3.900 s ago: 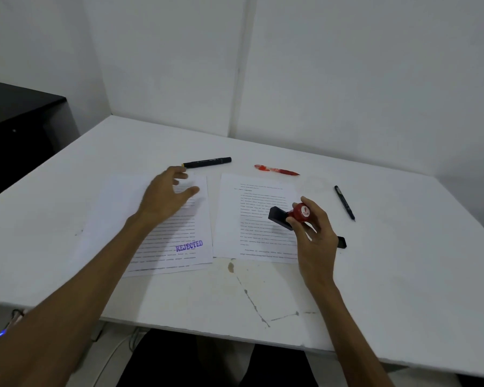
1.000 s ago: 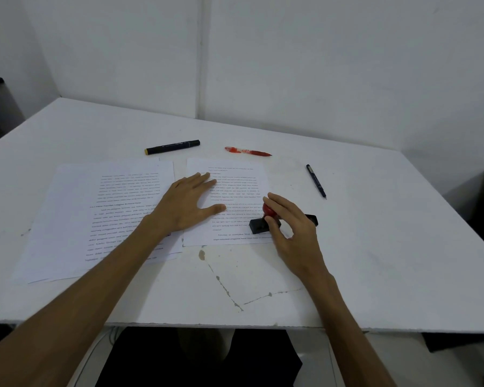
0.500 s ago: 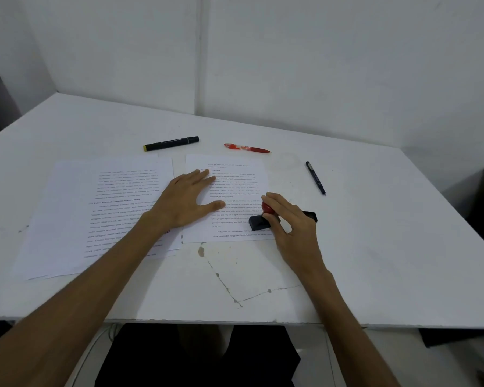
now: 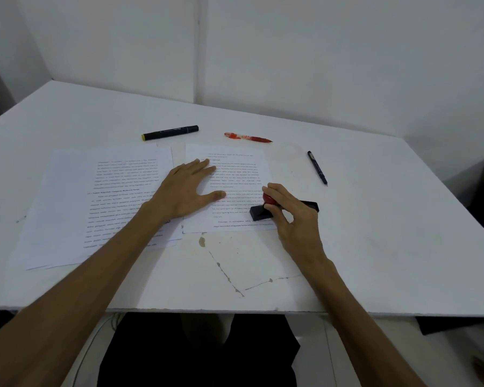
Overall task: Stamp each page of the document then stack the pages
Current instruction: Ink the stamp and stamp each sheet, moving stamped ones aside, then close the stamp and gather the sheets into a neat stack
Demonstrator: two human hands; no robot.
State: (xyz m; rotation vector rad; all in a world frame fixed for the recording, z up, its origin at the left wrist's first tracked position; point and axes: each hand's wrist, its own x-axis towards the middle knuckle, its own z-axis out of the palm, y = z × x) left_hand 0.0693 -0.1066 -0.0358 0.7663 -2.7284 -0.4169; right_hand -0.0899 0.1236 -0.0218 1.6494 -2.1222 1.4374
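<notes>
Here, a printed page (image 4: 235, 174) is lain flat near the middle of the white table (image 4: 375, 233), and the left hand (image 4: 185, 191) is laid on its left part with fingers straight and spread, palm down, the heel of the hand reaching over onto the pages to the left. The stamp (image 4: 259, 212) is set on the near right corner of that page; its red knob is pinched by the curled fingers and thumb of the right hand (image 4: 294, 216), and its black base is seen touching the paper, with one end jutting out past the hand on the right. To the left, a loose stack of pages (image 4: 76, 208) is spread on the table, its right edge just beside the single page and partly covered by the left forearm. Along the far side, a black marker (image 4: 170, 132) with a yellow end, a red pen (image 4: 248, 137) and, further right, a slim black pen (image 4: 317, 168) are found lying well apart from one another. Cracks and a stain are seen on the table surface near the front edge.
</notes>
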